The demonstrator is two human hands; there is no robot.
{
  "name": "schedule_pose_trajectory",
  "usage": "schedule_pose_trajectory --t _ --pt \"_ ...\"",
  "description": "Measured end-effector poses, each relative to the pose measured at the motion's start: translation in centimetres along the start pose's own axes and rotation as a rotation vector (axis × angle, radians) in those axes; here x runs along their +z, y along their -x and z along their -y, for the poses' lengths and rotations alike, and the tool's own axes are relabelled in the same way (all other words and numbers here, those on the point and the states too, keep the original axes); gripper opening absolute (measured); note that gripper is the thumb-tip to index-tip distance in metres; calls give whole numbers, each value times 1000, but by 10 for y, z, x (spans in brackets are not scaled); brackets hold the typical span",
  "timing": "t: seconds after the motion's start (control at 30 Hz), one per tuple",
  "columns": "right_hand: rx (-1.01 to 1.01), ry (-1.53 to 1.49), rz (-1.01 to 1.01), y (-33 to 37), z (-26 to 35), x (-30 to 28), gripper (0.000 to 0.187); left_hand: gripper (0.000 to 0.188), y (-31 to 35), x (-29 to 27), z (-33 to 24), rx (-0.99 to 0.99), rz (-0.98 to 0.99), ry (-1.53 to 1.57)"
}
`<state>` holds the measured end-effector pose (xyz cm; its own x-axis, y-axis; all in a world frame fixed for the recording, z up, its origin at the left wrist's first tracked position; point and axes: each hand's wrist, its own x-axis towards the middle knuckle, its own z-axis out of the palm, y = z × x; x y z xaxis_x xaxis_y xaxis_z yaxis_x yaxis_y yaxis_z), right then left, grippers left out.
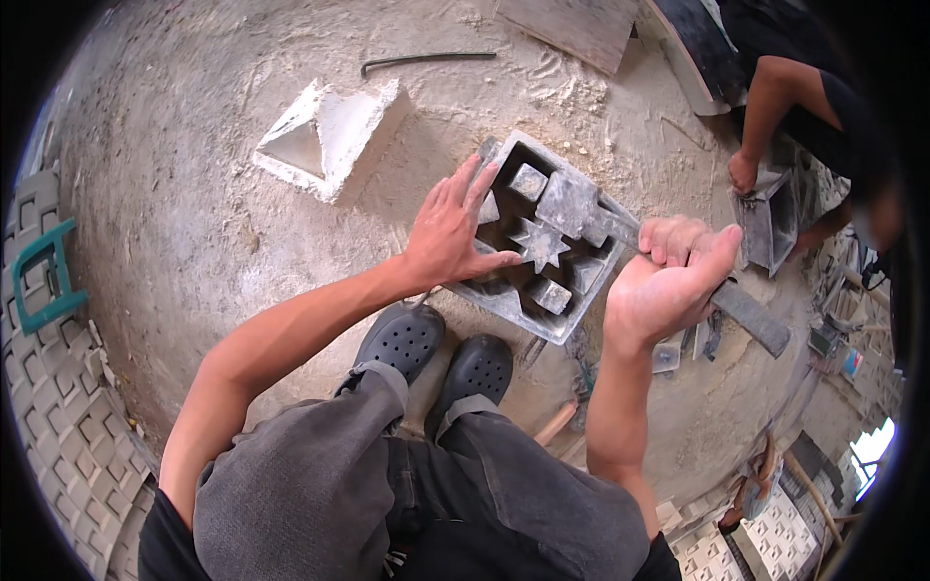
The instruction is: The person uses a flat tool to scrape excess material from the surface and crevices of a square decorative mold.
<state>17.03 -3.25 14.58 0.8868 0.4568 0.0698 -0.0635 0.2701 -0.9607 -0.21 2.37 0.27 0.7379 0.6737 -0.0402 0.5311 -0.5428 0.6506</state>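
A grey rectangular mould (567, 332) lies on the dusty ground in front of my feet, its hollows set around a raised star (541, 244) and several square blocks. My left hand (452, 225) rests at the mould's left side, fingers stretched and thumb spread over the rim. My right hand (675, 276) is closed round the flat handle of a hammer (572, 203). The blocky, dust-covered hammer head is over the upper right part of the mould; whether it touches cannot be told. The handle's end sticks out below my fist.
A white, rough-edged hollow cast piece (363, 136) stands beyond my left hand, near a bent metal rod (426, 60). At the right, another person's hand (743, 172) holds a grey box-shaped mould (770, 223). Stacked patterned blocks (68, 407) and a teal plastic frame (44, 276) are far left.
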Motion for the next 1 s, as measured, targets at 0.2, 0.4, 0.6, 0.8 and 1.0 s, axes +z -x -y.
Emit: schedule_pose_trajectory --t 0.2,0.4,0.6,0.8,1.0 --pt "-6 -55 43 9 -26 -9 42 118 0 1 -2 17 -13 1" --pt "-76 -62 306 -10 -8 3 51 118 0 0 -2 4 7 -7" --pt "-94 34 209 -3 9 24 41 119 -1 -3 0 -4 12 14" --pt "-316 218 121 -7 1 29 43 118 -1 0 0 9 -7 45" --pt "-175 196 202 -16 -22 14 47 120 -3 1 -3 -4 22 56"
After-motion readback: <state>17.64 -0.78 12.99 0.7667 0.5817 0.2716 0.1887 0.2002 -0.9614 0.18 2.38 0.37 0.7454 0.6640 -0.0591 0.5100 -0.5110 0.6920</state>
